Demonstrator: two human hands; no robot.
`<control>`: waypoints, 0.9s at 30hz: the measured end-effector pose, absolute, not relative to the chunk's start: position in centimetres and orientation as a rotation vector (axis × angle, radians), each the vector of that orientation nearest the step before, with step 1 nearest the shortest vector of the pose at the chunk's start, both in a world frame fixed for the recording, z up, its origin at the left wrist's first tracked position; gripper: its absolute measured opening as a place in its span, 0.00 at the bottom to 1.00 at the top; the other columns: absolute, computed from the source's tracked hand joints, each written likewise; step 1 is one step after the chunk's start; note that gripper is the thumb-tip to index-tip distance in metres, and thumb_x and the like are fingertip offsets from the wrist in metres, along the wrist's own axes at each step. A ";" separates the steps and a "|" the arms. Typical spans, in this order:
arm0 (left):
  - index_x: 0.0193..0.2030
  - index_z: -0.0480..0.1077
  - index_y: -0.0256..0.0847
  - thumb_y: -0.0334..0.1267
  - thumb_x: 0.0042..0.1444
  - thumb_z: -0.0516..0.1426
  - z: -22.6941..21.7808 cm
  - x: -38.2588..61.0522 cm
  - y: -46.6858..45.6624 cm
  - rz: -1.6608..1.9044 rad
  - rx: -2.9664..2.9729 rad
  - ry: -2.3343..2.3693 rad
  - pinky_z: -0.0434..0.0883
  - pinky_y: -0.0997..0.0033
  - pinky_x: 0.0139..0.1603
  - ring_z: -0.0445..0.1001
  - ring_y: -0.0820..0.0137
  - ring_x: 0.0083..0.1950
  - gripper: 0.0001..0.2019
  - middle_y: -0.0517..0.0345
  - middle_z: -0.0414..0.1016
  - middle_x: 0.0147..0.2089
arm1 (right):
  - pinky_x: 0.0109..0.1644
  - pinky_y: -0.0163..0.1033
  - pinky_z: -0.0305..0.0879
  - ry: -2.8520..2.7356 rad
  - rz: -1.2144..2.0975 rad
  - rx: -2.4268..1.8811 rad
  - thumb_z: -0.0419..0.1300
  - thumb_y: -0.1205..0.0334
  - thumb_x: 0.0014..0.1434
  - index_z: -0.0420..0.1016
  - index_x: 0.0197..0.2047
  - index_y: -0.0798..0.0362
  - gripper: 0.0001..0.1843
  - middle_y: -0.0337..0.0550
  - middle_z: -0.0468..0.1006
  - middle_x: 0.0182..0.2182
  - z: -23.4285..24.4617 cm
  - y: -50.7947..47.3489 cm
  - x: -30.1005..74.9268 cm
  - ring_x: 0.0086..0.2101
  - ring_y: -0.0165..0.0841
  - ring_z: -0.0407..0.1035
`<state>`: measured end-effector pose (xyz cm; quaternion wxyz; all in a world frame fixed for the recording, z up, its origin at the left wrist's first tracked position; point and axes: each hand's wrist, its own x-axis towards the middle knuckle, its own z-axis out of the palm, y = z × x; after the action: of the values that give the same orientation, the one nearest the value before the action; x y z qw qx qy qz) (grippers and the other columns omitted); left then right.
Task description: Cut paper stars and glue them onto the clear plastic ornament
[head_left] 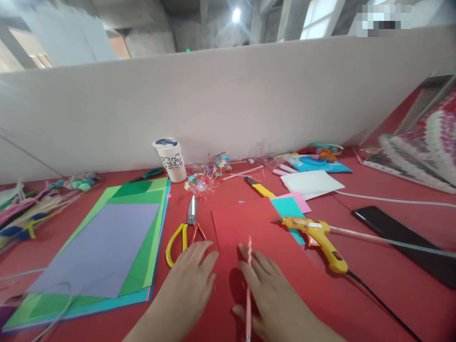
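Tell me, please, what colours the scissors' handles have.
The scissors have one yellow and one red handle, shown best in the head view.

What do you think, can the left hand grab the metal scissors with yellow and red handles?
Probably yes: the bare left hand is right beside the metal scissors with yellow and red handles, and nothing seems to block the way.

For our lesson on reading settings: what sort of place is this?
Probably a craft workspace: a glue gun, scissors and coloured paper lie on a red table.
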<state>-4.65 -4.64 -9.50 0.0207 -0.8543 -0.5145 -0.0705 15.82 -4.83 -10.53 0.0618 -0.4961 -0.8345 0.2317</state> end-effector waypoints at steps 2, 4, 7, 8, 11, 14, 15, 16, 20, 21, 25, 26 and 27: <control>0.59 0.66 0.37 0.32 0.58 0.53 -9.9 -4.2 -4.8 -0.176 -2.693 -1.527 0.70 0.53 0.57 0.69 0.56 0.61 0.21 0.44 0.69 0.61 | 0.63 0.55 0.55 -2.508 0.785 -1.378 0.66 0.58 0.51 0.70 0.55 0.58 0.28 0.58 0.57 0.66 -10.3 -4.9 15.5 0.63 0.52 0.53; 0.61 0.64 0.36 0.36 0.56 0.57 -10.6 -4.1 -4.9 -0.159 -2.712 -1.460 0.72 0.54 0.56 0.69 0.56 0.61 0.25 0.43 0.69 0.62 | 0.62 0.49 0.58 -2.461 0.809 -1.283 0.64 0.59 0.54 0.69 0.54 0.55 0.24 0.54 0.62 0.64 -9.7 -4.6 15.6 0.61 0.46 0.57; 0.60 0.65 0.38 0.41 0.53 0.61 -11.7 -4.6 -5.1 -0.199 -2.674 -1.315 0.73 0.54 0.54 0.69 0.54 0.60 0.28 0.41 0.68 0.62 | 0.49 0.48 0.68 -2.399 0.621 -1.527 0.57 0.62 0.61 0.70 0.48 0.54 0.12 0.52 0.76 0.48 -8.6 -3.3 17.0 0.46 0.44 0.72; 0.59 0.66 0.38 0.42 0.51 0.62 -12.0 -4.7 -5.2 -0.219 -2.648 -1.266 0.74 0.53 0.53 0.70 0.52 0.59 0.28 0.40 0.69 0.61 | 0.42 0.48 0.69 -2.411 0.516 -1.674 0.56 0.62 0.62 0.71 0.44 0.55 0.09 0.52 0.78 0.41 -8.2 -2.9 17.6 0.40 0.45 0.73; 0.54 0.70 0.37 0.45 0.48 0.64 -12.4 -4.7 -5.4 -0.253 -2.568 -1.203 0.73 0.51 0.53 0.73 0.50 0.56 0.27 0.39 0.74 0.57 | 0.36 0.49 0.66 -2.440 0.226 -1.948 0.55 0.63 0.62 0.73 0.39 0.57 0.08 0.55 0.77 0.34 -7.7 -2.0 19.5 0.37 0.51 0.73; 0.52 0.72 0.37 0.48 0.47 0.65 -12.5 -4.3 -5.4 -0.278 -2.507 -1.222 0.71 0.50 0.54 0.73 0.49 0.55 0.27 0.40 0.76 0.53 | 0.38 0.46 0.65 -2.456 0.208 -1.916 0.57 0.66 0.60 0.73 0.39 0.56 0.05 0.53 0.78 0.36 -7.9 -2.2 20.7 0.39 0.48 0.73; 0.52 0.72 0.37 0.49 0.47 0.65 -12.5 -4.2 -5.4 -0.294 -2.495 -1.229 0.71 0.50 0.54 0.73 0.48 0.55 0.27 0.40 0.76 0.53 | 0.37 0.45 0.64 -2.458 0.213 -1.894 0.58 0.66 0.59 0.73 0.39 0.55 0.05 0.52 0.78 0.36 -7.9 -2.3 21.0 0.38 0.47 0.73; 0.52 0.72 0.37 0.49 0.48 0.64 -12.6 -4.1 -5.4 -0.312 -2.487 -1.231 0.71 0.51 0.54 0.72 0.48 0.55 0.27 0.40 0.76 0.53 | 0.37 0.44 0.64 -2.451 0.211 -1.880 0.58 0.65 0.59 0.73 0.38 0.54 0.04 0.50 0.78 0.35 -7.9 -2.1 21.3 0.37 0.46 0.72; 0.53 0.70 0.37 0.50 0.50 0.62 -12.7 -4.1 -5.4 -0.341 -2.494 -1.195 0.70 0.54 0.55 0.73 0.51 0.55 0.26 0.42 0.75 0.54 | 0.36 0.39 0.64 -2.318 0.168 -1.890 0.55 0.63 0.62 0.69 0.38 0.51 0.03 0.46 0.78 0.36 -6.5 1.5 23.5 0.36 0.40 0.72; 0.53 0.70 0.36 0.50 0.49 0.63 -12.6 -4.1 -5.4 -0.340 -2.494 -1.183 0.71 0.55 0.54 0.73 0.51 0.54 0.27 0.41 0.75 0.53 | 0.34 0.37 0.64 -2.283 0.172 -1.902 0.53 0.63 0.64 0.69 0.38 0.51 0.04 0.44 0.78 0.34 -6.0 3.1 24.3 0.34 0.37 0.72; 0.53 0.70 0.34 0.48 0.48 0.64 -12.5 -4.2 -5.6 -0.331 -2.465 -1.162 0.74 0.56 0.49 0.75 0.50 0.52 0.28 0.39 0.75 0.53 | 0.41 0.42 0.69 -2.303 0.209 -1.886 0.58 0.65 0.63 0.71 0.44 0.57 0.06 0.44 0.76 0.39 -5.4 9.7 27.0 0.38 0.35 0.72; 0.53 0.70 0.34 0.48 0.48 0.63 -12.5 -4.2 -5.7 -0.330 -2.462 -1.155 0.74 0.57 0.48 0.75 0.50 0.51 0.27 0.39 0.75 0.53 | 0.42 0.43 0.71 -2.346 0.249 -1.858 0.58 0.62 0.64 0.72 0.44 0.57 0.08 0.43 0.76 0.40 -5.6 10.8 27.4 0.38 0.34 0.72; 0.53 0.70 0.34 0.48 0.49 0.62 -12.6 -4.2 -5.7 -0.334 -2.458 -1.149 0.74 0.57 0.48 0.75 0.51 0.51 0.27 0.39 0.75 0.53 | 0.43 0.44 0.71 -2.381 0.279 -1.830 0.59 0.60 0.64 0.72 0.46 0.57 0.10 0.43 0.76 0.41 -5.8 11.6 27.7 0.38 0.34 0.73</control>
<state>-4.22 -5.68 -12.60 0.2026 -0.8804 -0.4118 -0.1195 27.69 11.63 -5.83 0.0628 -0.6054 -0.7880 0.0924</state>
